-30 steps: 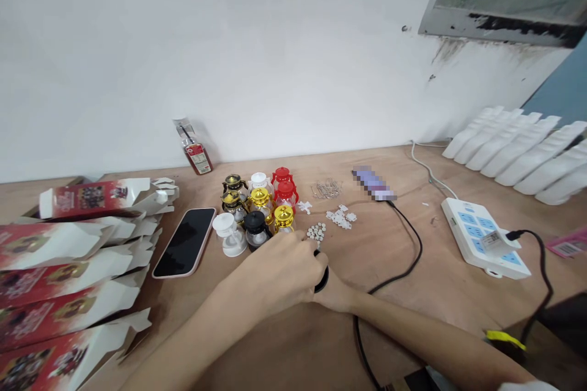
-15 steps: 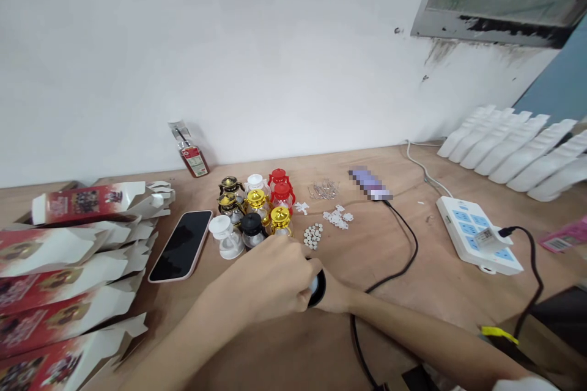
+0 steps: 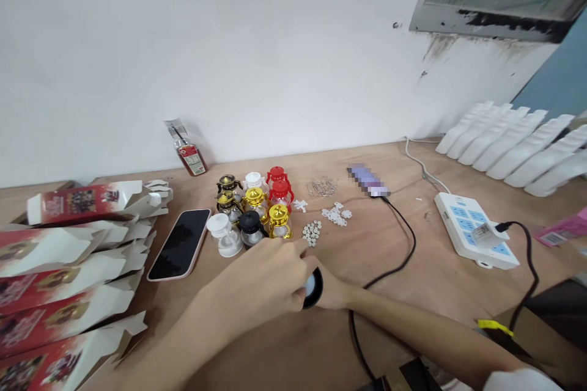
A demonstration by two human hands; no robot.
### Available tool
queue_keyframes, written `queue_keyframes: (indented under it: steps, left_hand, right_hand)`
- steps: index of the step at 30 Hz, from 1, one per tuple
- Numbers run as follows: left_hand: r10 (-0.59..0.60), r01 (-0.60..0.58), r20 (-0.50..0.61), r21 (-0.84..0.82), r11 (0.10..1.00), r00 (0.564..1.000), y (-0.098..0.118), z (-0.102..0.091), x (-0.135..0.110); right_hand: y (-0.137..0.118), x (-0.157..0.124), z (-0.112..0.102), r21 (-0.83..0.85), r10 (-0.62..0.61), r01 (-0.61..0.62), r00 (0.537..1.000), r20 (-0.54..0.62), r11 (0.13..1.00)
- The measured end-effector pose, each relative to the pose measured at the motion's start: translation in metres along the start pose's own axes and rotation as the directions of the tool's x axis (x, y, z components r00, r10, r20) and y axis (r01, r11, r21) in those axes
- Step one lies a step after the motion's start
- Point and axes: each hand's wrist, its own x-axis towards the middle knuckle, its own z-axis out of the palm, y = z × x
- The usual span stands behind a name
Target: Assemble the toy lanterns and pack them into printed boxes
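Over the desk (image 3: 440,281), I see the left hand (image 3: 266,278), its grip unreadable, meeting the right hand (image 3: 334,289); miniature lanterns (image 3: 255,198) cluster near; the black-rimmed round part (image 3: 313,288) sits clamped in the right grip, presumably for steadiness; small discs (image 3: 312,232) lie within reach.

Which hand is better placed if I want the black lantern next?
Left, probably: the left hand lies just in front of the black lantern, while the right hand is farther off, to the right. Both hands are at the round piece, though, their grips partly hidden.
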Motion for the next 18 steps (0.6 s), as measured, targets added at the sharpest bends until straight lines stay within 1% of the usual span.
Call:
queue_keyframes:
  steps: [2,5,10,13,18]
  left_hand:
    - [-0.01,0.011,-0.017,0.052,0.999,1.0,0.004,0.003,0.001]
    - [-0.006,0.011,-0.061,0.082,0.997,0.998,0.006,0.011,0.001]
    - [0.005,0.003,-0.083,0.102,0.995,0.997,0.003,0.023,0.001]
    - [0.002,0.009,-0.082,0.125,0.992,0.997,0.004,0.024,0.001]
    - [0.036,-0.02,-0.103,0.153,0.988,0.994,0.007,0.019,0.0]
  right_hand:
    - [-0.003,0.0,0.0,-0.014,-0.014,0.014,0.999,0.039,1.0]
    - [-0.007,0.0,0.001,-0.008,0.001,-0.001,0.997,0.083,1.0]
    - [-0.009,0.001,0.001,-0.029,0.006,-0.003,0.994,0.109,1.0]
    - [-0.01,0.002,0.0,-0.028,0.013,-0.01,0.993,0.113,1.0]
    - [-0.011,0.002,-0.001,-0.07,0.011,-0.003,0.994,0.109,0.998]
